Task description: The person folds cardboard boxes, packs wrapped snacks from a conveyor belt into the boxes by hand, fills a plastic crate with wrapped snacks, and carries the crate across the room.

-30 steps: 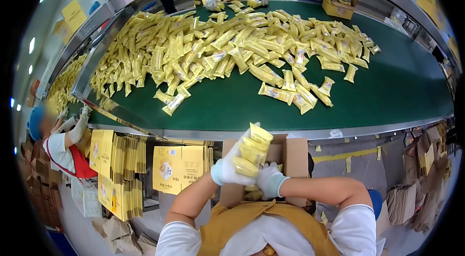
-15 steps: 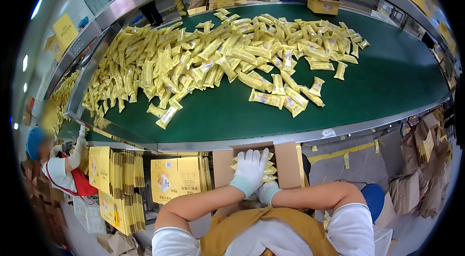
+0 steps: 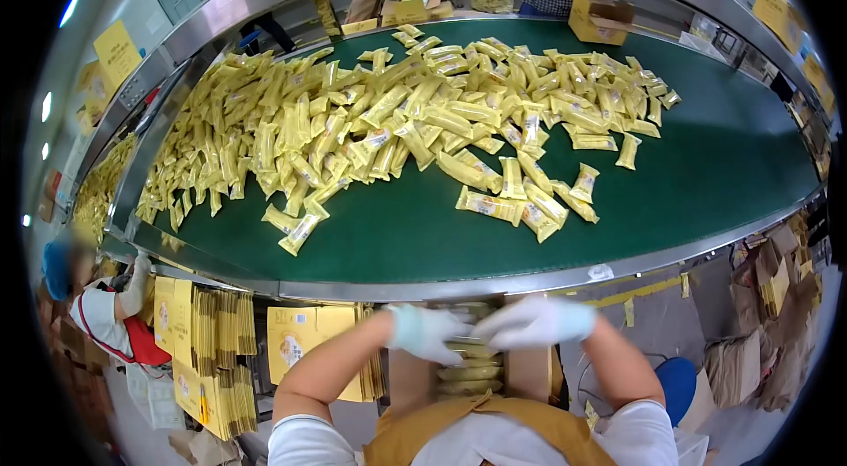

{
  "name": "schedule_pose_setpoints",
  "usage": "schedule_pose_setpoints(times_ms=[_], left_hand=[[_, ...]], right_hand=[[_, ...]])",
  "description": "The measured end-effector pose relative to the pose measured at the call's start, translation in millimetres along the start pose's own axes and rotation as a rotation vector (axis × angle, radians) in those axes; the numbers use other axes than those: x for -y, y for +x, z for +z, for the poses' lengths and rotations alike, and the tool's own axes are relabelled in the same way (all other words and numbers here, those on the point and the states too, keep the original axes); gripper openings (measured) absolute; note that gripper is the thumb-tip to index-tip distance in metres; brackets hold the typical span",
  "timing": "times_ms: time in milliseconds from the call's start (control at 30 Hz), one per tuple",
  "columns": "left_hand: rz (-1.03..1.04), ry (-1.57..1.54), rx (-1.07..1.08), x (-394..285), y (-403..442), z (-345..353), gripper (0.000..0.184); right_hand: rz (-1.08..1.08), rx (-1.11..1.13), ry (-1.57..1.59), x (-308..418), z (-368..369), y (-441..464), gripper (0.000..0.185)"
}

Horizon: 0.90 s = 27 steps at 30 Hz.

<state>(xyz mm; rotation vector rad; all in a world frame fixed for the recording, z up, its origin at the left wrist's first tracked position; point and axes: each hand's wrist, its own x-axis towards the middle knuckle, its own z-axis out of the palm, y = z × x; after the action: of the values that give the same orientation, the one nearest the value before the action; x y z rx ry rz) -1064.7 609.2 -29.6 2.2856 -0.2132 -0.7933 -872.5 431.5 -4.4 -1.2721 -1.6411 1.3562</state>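
Observation:
In front of my body stands an open cardboard box (image 3: 413,385) with yellow-wrapped snack packets (image 3: 470,373) lying in a row inside. Over its left side is my left hand (image 3: 430,332), white-gloved, fingers stretched toward the packets and slightly smeared by motion. From the right my right hand (image 3: 531,322), also gloved, reaches across the box with its fingers extended, near the left fingertips. Neither hand visibly grips anything; whether the fingertips touch the packets I cannot tell. Beyond the box, a large heap of the same packets (image 3: 379,113) covers much of the green conveyor belt (image 3: 397,245).
Flattened yellow cartons (image 3: 300,347) are stacked left of the box, with more cartons (image 3: 207,325) farther left beside a co-worker in a red apron (image 3: 148,341). The belt's metal edge (image 3: 441,289) runs just beyond the box. A blue stool (image 3: 678,391) stands to the right.
My hands have come up out of the box and moved apart, baring the packets inside. Across the belt, a co-worker's gloved hands have left the box at the far right.

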Motion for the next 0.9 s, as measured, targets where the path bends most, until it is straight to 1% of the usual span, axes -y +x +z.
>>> schedule_pose_setpoints(times_ms=[33,67,100,133,167,200,233,267,300,333,400,467,500,533,600,700,800,833,900], left_hand=[[0.121,-0.32,0.013,-4.4,-28.7,-36.8,0.056],[0.209,-0.402,-0.136,8.4,-59.0,-50.2,0.045],[0.16,-0.47,-0.232,23.5,-86.5,-63.0,0.038],[0.097,-0.574,-0.437,51.0,-107.1,-63.2,0.037],[-0.035,-0.476,-0.711,74.3,-122.8,-65.0,0.039],[-0.231,-0.433,-1.054,102.0,-127.7,-61.9,0.037],[-0.523,-0.386,-1.294,150.7,-127.9,-58.4,0.046],[-0.635,-0.011,-1.481,203.6,-133.8,-54.0,0.053],[-0.837,0.055,-1.477,236.9,-142.6,-55.0,0.061],[-1.033,0.054,-1.412,263.8,-147.3,-53.3,0.07],[-1.414,-0.049,-1.284,235.3,-137.6,-69.6,0.076],[-1.426,-0.057,-1.222,242.0,-131.0,-70.4,0.077],[-1.427,-0.06,-1.188,247.4,-125.5,-70.4,0.078],[-1.417,0.049,-1.151,252.3,-118.3,-67.6,0.077],[-1.395,0.082,-1.171,248.9,-106.1,-66.6,0.077],[-1.305,0.157,-1.225,241.8,-94.4,-58.1,0.073],[-1.23,0.179,-1.243,213.5,-71.0,-44.9,0.069],[-1.216,0.21,-1.24,201.1,-61.0,-39.7,0.064],[-1.09,0.308,-1.262,179.9,-38.3,-26.0,0.06]], right_hand=[[0.094,-0.213,0.121,4.2,-25.3,-9.3,0.038],[0.077,-0.483,0.096,-15.0,-47.1,-18.9,0.029],[0.1,-0.704,0.111,-44.4,-67.4,-24.0,0.031],[0.162,-0.972,-0.135,-77.0,-84.5,-27.5,0.039],[0.154,-1.049,-0.325,-120.7,-107.8,-33.0,0.045],[0.145,-1.125,-0.52,-152.8,-125.8,-32.7,0.052],[0.265,-1.139,-0.557,-159.7,-136.1,-23.6,0.056],[0.39,-1.151,-0.594,-164.8,-145.8,-14.2,0.061],[0.402,-1.147,-0.56,-175.8,-156.7,0.3,0.069],[0.48,-1.11,-0.628,-183.9,-163.7,18.4,0.071],[0.638,-1.035,-0.759,-186.6,-168.1,59.8,0.076],[0.801,-0.866,-0.614,-139.1,-157.7,99.7,0.081],[0.87,-0.759,-0.701,-128.4,-152.1,116.4,0.082],[0.83,-0.759,-0.815,-118.5,-139.2,127.8,0.078],[0.785,-0.718,-0.853,-116.2,-128.4,144.6,0.078],[0.614,-0.693,-0.93,-126.6,-105.8,158.2,0.081],[0.537,-0.621,-0.978,-116.4,-83.0,161.0,0.077],[0.547,-0.571,-0.946,-109.8,-76.2,158.7,0.075],[0.478,-0.548,-0.946,-111.8,-64.6,152.2,0.074]])
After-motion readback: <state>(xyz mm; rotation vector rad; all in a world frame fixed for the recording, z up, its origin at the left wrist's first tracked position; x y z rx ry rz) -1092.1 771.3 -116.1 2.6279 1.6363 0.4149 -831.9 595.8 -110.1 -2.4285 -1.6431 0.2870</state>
